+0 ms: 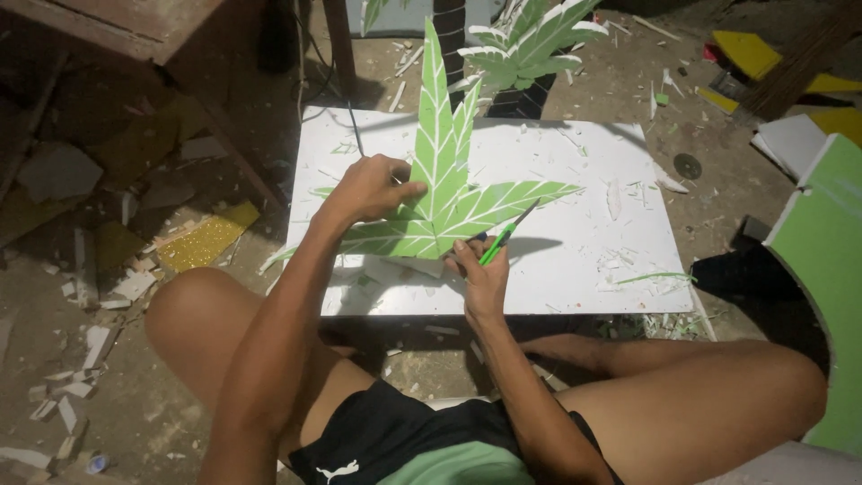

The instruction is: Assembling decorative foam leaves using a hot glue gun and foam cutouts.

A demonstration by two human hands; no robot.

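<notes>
A large green leaf cut-out [449,171] with white veins lies tilted on a white board [584,233] on the floor. My left hand [370,187] presses on the leaf's left side, holding it against the board. My right hand [480,274] grips a green utility knife [505,235] whose blade points up and right along the lower right leaflet's edge. White offcut slivers lie on the board around the leaf.
A second green and white leaf [525,45] stands behind the board. A green-faced panel [822,269] leans at the right. Yellow sheets [750,54] lie at top right, a glittery gold piece [202,241] at left. Foam scraps [72,395] litter the dirt floor. My bare legs flank the board.
</notes>
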